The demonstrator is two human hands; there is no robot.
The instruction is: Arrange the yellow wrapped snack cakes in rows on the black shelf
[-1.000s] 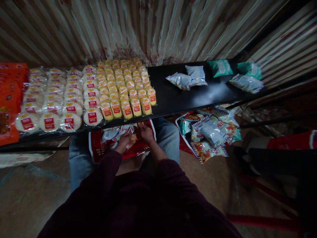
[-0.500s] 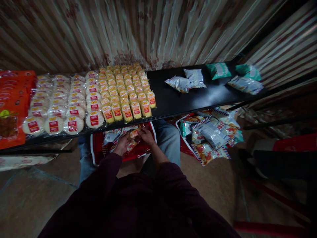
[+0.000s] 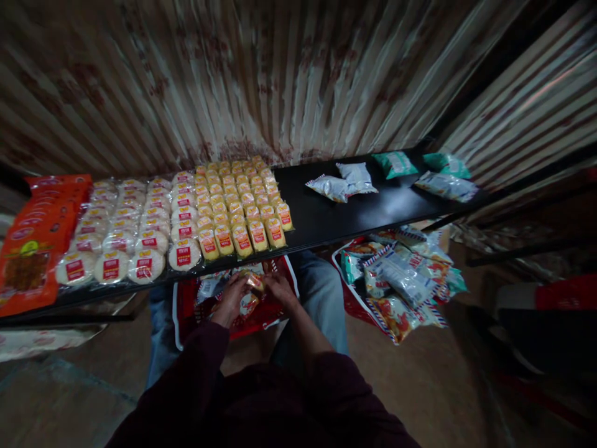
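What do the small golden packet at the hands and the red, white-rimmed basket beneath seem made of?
The small golden packet: probably thin, glossy plastic film, as it catches pale glints. The red, white-rimmed basket: likely moulded plastic, from its even colour and pierced wall; shadow leaves its finish unclear.

Looks forward and down from the head, near, across front edge of black shelf (image 3: 321,218) toward curtain (image 3: 280,74).

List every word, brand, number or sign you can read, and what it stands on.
No text is sharp enough to quote.
Round white snack packs: red-label print blurred.
Yellow snack packs: label print blurred.
Orange pouches: print blurred.
Silvery bags and green bags: print too small.
Piled striped bags: red lettering blurred.
Held packet: too small and blurred.
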